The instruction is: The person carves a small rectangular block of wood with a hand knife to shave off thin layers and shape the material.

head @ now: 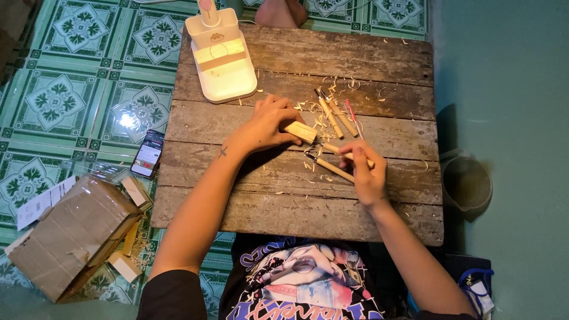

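1. A brown cardboard box (71, 234) lies on the green tiled floor (77, 71) at the far left. It has clear tape on it and white paper slips (41, 201) beside it. Small wood pieces sit close to it.
2. A phone (148, 153) lies on the floor just beside the bench (284, 207), its screen lit.
3. A white lamp (220, 56) stands on the bench's far left corner. It shines toward the work, likely to make it easy to see.
4. The left hand (267, 124) presses down on a small pale wood block (300, 131). The fingers are curled together on the block, likely to keep it from sliding. The block sits near the middle of the bench.
5. 2 carving tools with wooden handles (333, 115) lie past the block, among curly wood shavings (341, 86), near enough to grab.
6. The right hand (367, 172) holds a thin carving tool (332, 168). The fingers are closed around its wooden handle, and its tip points toward the block.
7. A dark bucket (467, 181) stands on the floor at the right. A dark bag with a white tag (477, 290) sits near the person's right arm.
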